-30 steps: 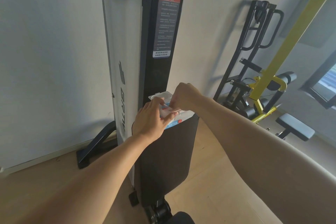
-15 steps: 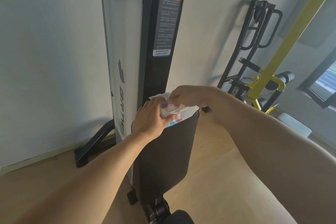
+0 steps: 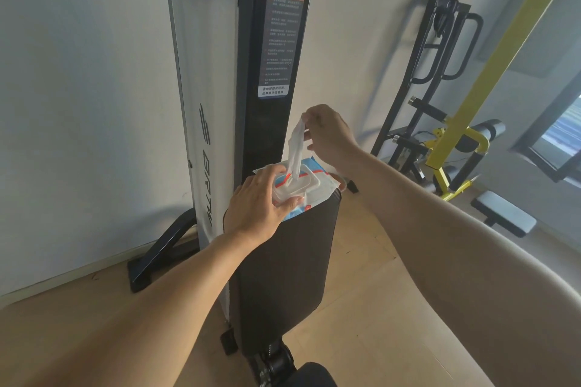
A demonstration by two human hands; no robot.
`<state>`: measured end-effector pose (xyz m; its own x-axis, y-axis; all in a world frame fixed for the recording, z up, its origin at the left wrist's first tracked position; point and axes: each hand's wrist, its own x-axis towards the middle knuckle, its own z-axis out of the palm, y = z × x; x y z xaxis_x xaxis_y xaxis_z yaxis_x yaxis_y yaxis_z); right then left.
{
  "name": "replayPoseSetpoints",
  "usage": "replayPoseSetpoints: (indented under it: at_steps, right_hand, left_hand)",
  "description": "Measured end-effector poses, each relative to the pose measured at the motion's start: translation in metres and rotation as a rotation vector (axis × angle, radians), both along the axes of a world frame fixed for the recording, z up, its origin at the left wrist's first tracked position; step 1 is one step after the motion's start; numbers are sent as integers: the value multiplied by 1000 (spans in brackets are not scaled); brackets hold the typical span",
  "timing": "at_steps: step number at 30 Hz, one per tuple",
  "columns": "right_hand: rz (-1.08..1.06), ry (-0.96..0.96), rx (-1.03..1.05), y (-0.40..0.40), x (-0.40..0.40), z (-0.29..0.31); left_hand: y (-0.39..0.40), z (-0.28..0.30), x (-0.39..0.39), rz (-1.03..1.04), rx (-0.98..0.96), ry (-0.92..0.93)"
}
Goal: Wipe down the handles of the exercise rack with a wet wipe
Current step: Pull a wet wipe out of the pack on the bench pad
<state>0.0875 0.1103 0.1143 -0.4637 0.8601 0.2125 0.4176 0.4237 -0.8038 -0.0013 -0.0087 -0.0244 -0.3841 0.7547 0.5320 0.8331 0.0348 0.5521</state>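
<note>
Two hands are seen over the top end of a dark padded bench back [image 3: 283,264], which is tilted up against a tall black post [image 3: 270,122]. A pack of wipes [image 3: 309,195] is set on the upper edge of that pad. The pack is held down by the left hand [image 3: 256,209], whose fingers are curled round its near side, beside the open white lid [image 3: 294,187]. A white wet wipe [image 3: 296,148] is pinched at its top end between the thumb and fingertips of the right hand [image 3: 330,135], above the pack. The wipe is stretched into a narrow strip, and its lower end is still inside the pack's opening. A warning label [image 3: 284,28] with red and white print is stuck high on the post. Against the wall to the right, a black exercise rack [image 3: 440,72] with curved handles is seen, well apart from both hands. A yellow frame [image 3: 471,104] and a grey padded seat [image 3: 503,214] are seen near it on the wooden floor [image 3: 361,308].
</note>
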Motion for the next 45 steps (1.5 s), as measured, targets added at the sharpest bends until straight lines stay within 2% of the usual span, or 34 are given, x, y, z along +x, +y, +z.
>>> replayPoseSetpoints:
  at_steps: [2, 6, 9, 12, 17, 24, 29, 34, 39, 42, 44, 45]
  right_hand:
    - [26, -21, -35, -2, 0, 2]
    - [159, -182, -300, -4, 12, -3]
    - [192, -237, -204, 2, 19, -18]
    - [98, -146, -77, 3, 20, -21]
    - [-20, -33, 176, -1, 18, -19]
    - [-59, 212, 236, -10, 17, -17]
    - [-87, 426, 339, -16, 22, 2]
    - [-130, 607, 348, -13, 25, 21]
    - [-230, 775, 482, -14, 31, 51]
    - [-316, 948, 415, 6, 37, 76]
    - [-320, 745, 396, 14, 36, 80]
    - [-248, 532, 361, 14, 34, 76]
  left_hand:
    - [0, 0, 0, -14, 1, 8]
    - [0, 1, 0, -33, 10, 33]
    - [1, 1, -1, -42, 11, 79]
    - [2, -1, -3, -45, -4, 116]
    - [4, -2, -3, -2, -31, 80]
    - [4, 2, -2, 4, -53, 31]
    - [4, 3, -1, -5, -55, 17]
    - [2, 5, 1, -6, -52, 25]
    - [-1, 6, 2, -10, -41, 29]
    - [-1, 7, 2, 7, -59, -26]
    - [0, 6, 2, 18, -62, -67]
    - [0, 5, 2, 18, -61, -75]
